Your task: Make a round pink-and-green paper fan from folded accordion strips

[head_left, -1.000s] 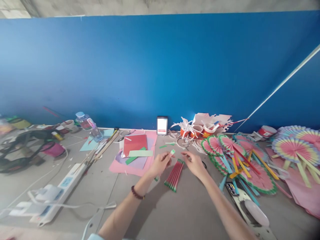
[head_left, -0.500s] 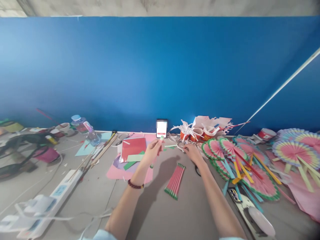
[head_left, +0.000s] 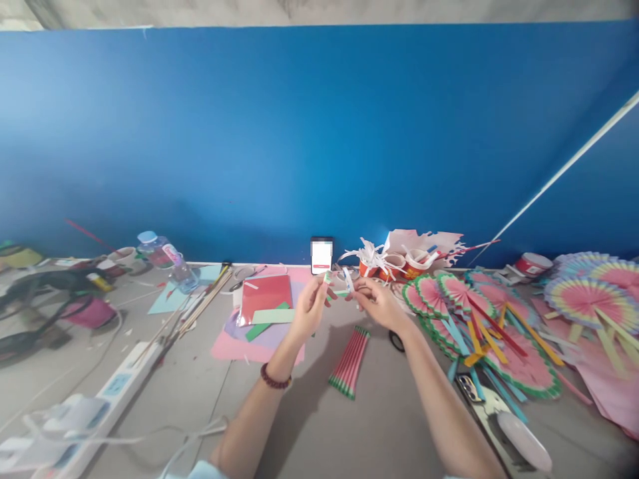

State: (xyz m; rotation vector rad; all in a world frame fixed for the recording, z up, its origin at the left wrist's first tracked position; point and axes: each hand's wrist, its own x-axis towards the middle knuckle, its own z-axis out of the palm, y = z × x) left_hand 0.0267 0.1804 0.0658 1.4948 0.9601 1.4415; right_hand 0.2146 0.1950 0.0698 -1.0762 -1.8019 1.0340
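My left hand (head_left: 310, 307), with a beaded bracelet at the wrist, is closed on a small folded paper piece whose green-and-white end (head_left: 327, 278) shows above the fingers. The rest of that piece is hidden. Close by on the right, my right hand (head_left: 378, 301) pinches a slim white-and-blue stick-like thing (head_left: 348, 279), too small to name surely. The two hands are a little apart. Below them on the table lies a pleated pink paper fan (head_left: 350, 362) with green edges, folded narrow.
A phone (head_left: 321, 257) leans upright against the blue wall. Coloured paper sheets (head_left: 267, 299) lie left, beyond a power strip (head_left: 107, 406). Right are paper cups with scraps (head_left: 394, 265), finished paper fans (head_left: 464, 296), black scissor handles (head_left: 397, 341) and another phone (head_left: 470, 388).
My right hand has lifted from among the things near the cups and moved left towards my left hand, now with the white-and-blue thing in its fingers. My left hand has shifted slightly right.
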